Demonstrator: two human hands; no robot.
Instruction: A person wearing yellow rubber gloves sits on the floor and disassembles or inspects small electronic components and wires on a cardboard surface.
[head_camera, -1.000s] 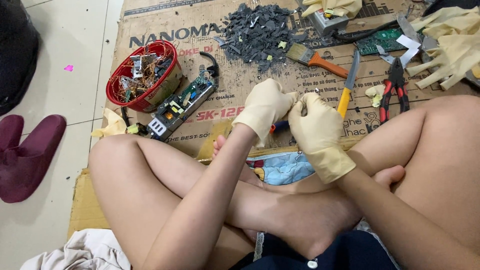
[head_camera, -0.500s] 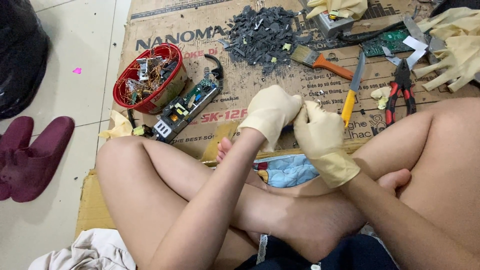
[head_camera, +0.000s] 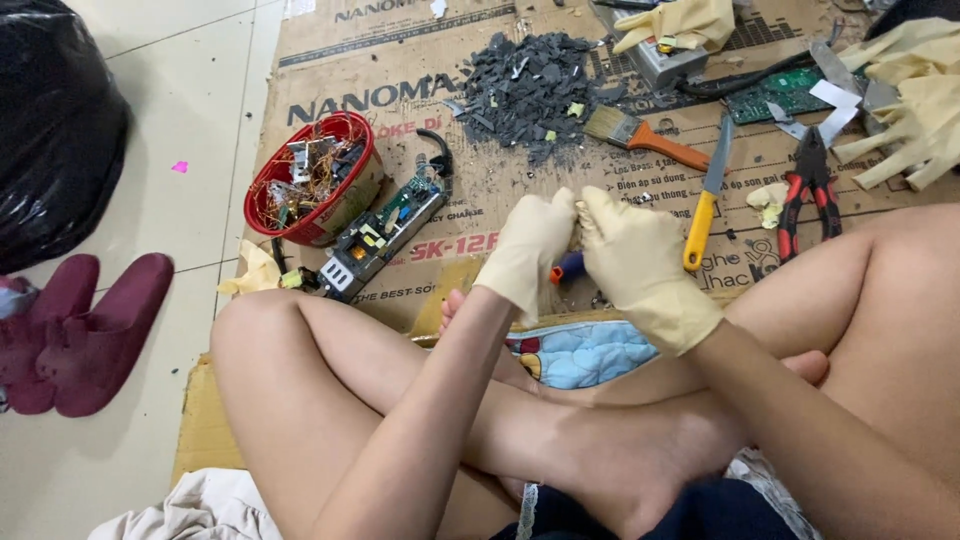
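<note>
- Gloves, cream latex, covered both hands; the left hand (head_camera: 530, 250) and right hand (head_camera: 635, 265) met fingertip to fingertip above the cardboard (head_camera: 420, 80), over the crossed legs.
- Right fingers (head_camera: 598, 208) looked pinched on the left glove's fingertips, as if tugging the rubber; whether some small part sat between them could not be told.
- Left hand was loosely curled, fingers bent, gripping nothing that showed.
- Thin latex of this kind would likely be light, soft and stretchy, a little slippery, and apt to tear if pulled hard at one spot; the loose tip of a finger or the rolled cuff seemed the safest place to take hold.
- Just under the hands lay a small tool with a blue and orange handle (head_camera: 566, 268), partly hidden.
- Close to the right hand lay a yellow-handled knife (head_camera: 706, 200), then red pliers (head_camera: 806, 185) and a brush (head_camera: 640, 135).
- To the left sat a circuit board (head_camera: 385, 232) and a red bowl (head_camera: 345, 205) of wire scrap; a heap of dark chips (head_camera: 530, 90) lay beyond.
- Spare gloves (head_camera: 915, 105) rested at the far right.
</note>
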